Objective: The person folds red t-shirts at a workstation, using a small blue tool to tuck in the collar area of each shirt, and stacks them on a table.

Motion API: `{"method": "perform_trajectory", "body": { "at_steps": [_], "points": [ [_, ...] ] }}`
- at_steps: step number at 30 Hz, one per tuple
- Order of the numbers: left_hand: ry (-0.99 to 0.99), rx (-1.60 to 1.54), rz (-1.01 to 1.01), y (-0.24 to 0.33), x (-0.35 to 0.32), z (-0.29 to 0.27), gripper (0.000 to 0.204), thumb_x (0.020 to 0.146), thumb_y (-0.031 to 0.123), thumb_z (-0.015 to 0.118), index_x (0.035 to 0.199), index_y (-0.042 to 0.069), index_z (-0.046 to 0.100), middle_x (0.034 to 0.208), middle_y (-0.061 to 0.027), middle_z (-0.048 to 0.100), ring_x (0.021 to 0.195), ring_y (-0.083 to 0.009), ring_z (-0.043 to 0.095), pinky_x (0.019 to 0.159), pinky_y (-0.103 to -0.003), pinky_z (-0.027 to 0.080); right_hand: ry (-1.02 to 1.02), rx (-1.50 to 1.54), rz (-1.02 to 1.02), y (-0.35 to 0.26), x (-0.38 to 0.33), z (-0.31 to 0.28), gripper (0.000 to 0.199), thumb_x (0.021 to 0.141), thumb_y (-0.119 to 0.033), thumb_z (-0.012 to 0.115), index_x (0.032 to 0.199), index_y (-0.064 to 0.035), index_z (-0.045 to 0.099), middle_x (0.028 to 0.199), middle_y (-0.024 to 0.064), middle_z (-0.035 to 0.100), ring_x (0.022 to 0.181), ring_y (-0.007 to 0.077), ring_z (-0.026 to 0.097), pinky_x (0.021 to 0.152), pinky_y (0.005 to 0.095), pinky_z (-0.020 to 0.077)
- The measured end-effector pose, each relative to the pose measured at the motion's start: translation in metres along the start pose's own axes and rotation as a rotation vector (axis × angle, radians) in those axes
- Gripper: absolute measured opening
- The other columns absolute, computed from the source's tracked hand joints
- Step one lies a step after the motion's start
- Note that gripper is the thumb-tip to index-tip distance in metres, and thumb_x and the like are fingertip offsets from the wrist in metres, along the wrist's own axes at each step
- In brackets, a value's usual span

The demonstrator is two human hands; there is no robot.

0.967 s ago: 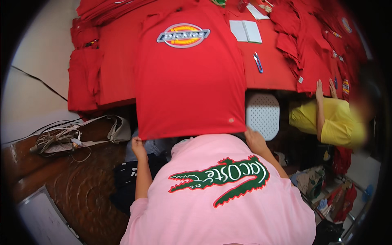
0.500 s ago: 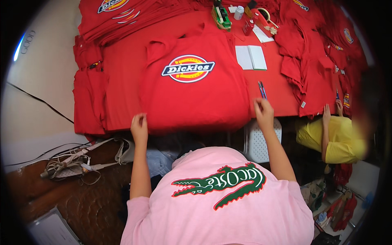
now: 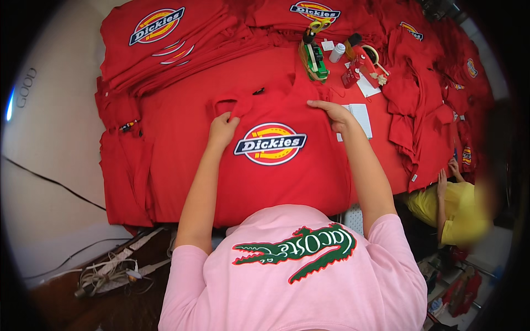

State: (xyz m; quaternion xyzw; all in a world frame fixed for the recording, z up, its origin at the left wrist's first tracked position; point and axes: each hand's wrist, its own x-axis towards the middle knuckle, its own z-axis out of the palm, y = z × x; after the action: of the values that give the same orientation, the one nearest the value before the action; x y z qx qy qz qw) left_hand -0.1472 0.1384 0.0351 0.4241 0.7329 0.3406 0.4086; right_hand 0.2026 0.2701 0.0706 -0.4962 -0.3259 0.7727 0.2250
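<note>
Nearest, at 6 o'c., a pale-pink soft-looking T-shirt (image 3: 265, 292) w/ a green reptile design is covering the wearer's torso. Just beyond, a limp red knit shirt w/ a flat oval emblem (image 3: 281, 185) is lying print-up on the red-topped counter (image 3: 179, 132). It's prob. handling light, soft, floppy, not fragile or slippery; shoulders are likely offering the best hold, btwn thumb & fingers, cloth creasing easily. Clocking from the emblem: at 10 o'c. the left grip (image 3: 221, 131) is pinching shoulder cloth; at 2 o'c. the right grip (image 3: 335, 114) is touching the other shoulder, can't tell if it's pinching. Beyond, also 2 o'c., a white paper notebook (image 3: 361, 119) is lying partly hidden. At 1 o'c. a green-and-black hard tool (image 3: 315, 70) & a white cylindrical bottle (image 3: 337, 53) are standing. Farthest, 11 o'c., a layered red shirt stack (image 3: 204, 38) is rippling at its edges.
</note>
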Motion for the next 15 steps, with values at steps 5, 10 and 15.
{"method": "perform_trajectory", "body": {
  "at_steps": [5, 10, 15],
  "points": [
    [-0.48, -1.293, -0.152, 0.086, 0.016, -0.043, 0.05, 0.102, 0.031, 0.059, 0.141, -0.001, 0.057, 0.12, -0.0121, 0.073, 0.113, -0.0233, 0.069, 0.1, -0.039, 0.056, -0.29, 0.671, -0.102, -0.032, -0.017, 0.035, 0.036, 0.1, -0.024, 0.065, 0.127, 0.0003, 0.066, 0.12, 0.0146, 0.074, 0.105, 0.0259, 0.074, 0.094, 0.0414, 0.0609],
    [-0.682, -1.416, 0.092, 0.078, 0.061, -0.081, 0.056, 0.106, 0.035, 0.056, 0.149, -0.001, 0.049, 0.118, -0.0136, 0.073, 0.108, -0.0246, 0.072, 0.098, -0.041, 0.058, -0.342, 0.603, -0.246, -0.078, 0.021, 0.052, 0.037, 0.103, -0.023, 0.06, 0.133, -0.0013, 0.064, 0.118, 0.0105, 0.074, 0.1, 0.0224, 0.073, 0.092, 0.0421, 0.0607],
    [-0.379, -1.338, 0.013, 0.062, 0.079, -0.106, 0.047, 0.105, 0.03, 0.057, 0.139, -0.003, 0.056, 0.121, -0.0164, 0.072, 0.112, -0.0278, 0.071, 0.1, -0.043, 0.058, -0.228, 0.383, -0.094, -0.102, 0.034, 0.024, 0.036, 0.101, -0.02, 0.065, 0.13, 0.0013, 0.065, 0.123, 0.0115, 0.072, 0.104, 0.0231, 0.072, 0.093, 0.039, 0.0606]
  ]
}}
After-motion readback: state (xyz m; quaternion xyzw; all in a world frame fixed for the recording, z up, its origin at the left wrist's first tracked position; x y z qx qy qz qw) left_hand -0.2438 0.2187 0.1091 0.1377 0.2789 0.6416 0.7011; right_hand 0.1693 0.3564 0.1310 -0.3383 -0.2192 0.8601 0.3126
